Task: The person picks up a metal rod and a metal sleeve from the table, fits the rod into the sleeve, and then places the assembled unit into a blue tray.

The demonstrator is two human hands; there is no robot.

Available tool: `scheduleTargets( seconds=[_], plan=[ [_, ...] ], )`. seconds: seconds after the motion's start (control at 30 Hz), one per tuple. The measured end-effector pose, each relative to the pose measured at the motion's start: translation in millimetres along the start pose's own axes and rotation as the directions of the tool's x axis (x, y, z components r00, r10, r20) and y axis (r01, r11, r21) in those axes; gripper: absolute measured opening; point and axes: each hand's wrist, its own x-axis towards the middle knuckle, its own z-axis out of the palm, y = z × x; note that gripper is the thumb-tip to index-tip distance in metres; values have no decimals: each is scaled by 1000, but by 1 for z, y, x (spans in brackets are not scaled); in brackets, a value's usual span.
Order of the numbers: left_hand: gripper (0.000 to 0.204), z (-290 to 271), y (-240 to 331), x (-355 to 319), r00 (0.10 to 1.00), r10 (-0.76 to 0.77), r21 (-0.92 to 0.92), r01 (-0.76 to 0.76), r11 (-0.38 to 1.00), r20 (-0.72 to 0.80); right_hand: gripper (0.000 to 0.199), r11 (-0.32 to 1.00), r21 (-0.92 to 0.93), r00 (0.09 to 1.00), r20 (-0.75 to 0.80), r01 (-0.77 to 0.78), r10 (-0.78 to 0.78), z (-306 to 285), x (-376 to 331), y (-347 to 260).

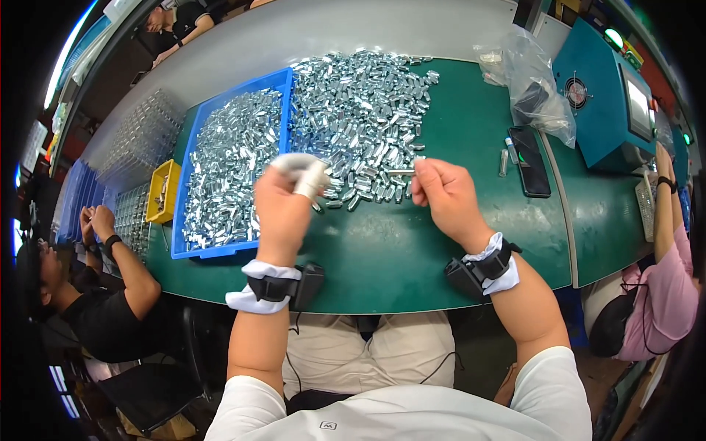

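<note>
Our right hand (446,192) pinches a metal rod (400,172); the left hand (285,200) blurs, grasp: we cannot tell. A slack pinch may drop it beyond the right edge of the tray (213,252).

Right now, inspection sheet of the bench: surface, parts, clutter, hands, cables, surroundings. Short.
Surface: green tabletop, light scuffs or glare at the near side.
Parts: loose pile of short shiny silver metal pieces; more fill the blue rectangular plastic tray.
Clutter: black smartphone, small clear tube, crumpled clear plastic bag, right of the pile.
Hands: right hand pinches a slim silver metal rod; left hand, white-wrapped fingers, blurred, hold unclear.
Cables: thin black cable across the lap.
Surroundings: co-workers left, right and beyond the bench; teal boxy machine with screen, right.
</note>
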Motion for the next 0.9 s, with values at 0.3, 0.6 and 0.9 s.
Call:
scheduleTargets(
  seconds=[0.3, 0.6, 0.9],
  plan=[
    [24, 16, -3, -15, 959, 208, 674, -284, 682, 193, 39, 1000, -12, 999, 47, -3, 4, 1, 6, -2],
    [20, 26, -9, -4, 928, 134, 691, -350, 633, 347, 38, 999, -47, 1000, 16, 1, -1, -1, 0, -4],
    [16, 37, -18, -6, 961, 0, -66, 19, 998, 276, 38, 998, -59, 999, 24, -37, 39, 2, -2, -5]
  ],
)
